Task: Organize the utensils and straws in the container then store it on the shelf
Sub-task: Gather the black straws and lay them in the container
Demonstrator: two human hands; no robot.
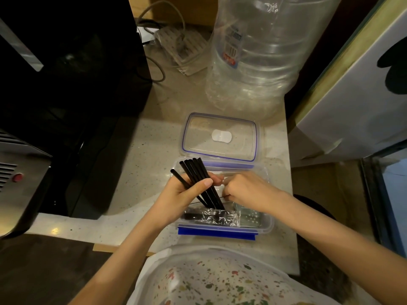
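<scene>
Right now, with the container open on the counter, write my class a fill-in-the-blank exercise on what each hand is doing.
1. The left hand grips a bundle of black ____.
2. The lid lies ____ the container, on its far side.
3. The right hand reaches ____ the container.
4. The container's near clip is coloured ____.

Missing words: straws; behind; into; blue

A single wide-angle view comes from the person's head, looking forward and steeply down onto the pale speckled stone tabletop (154,150). It sits close: both bare forearms enter from the bottom edge and the clear rectangular plastic container with blue clips (267,225) lies just below frame centre. The lens bends the edges, so the black appliance (72,84) at left and the large clear plastic water bottle (259,58) at top lean outward.
</scene>
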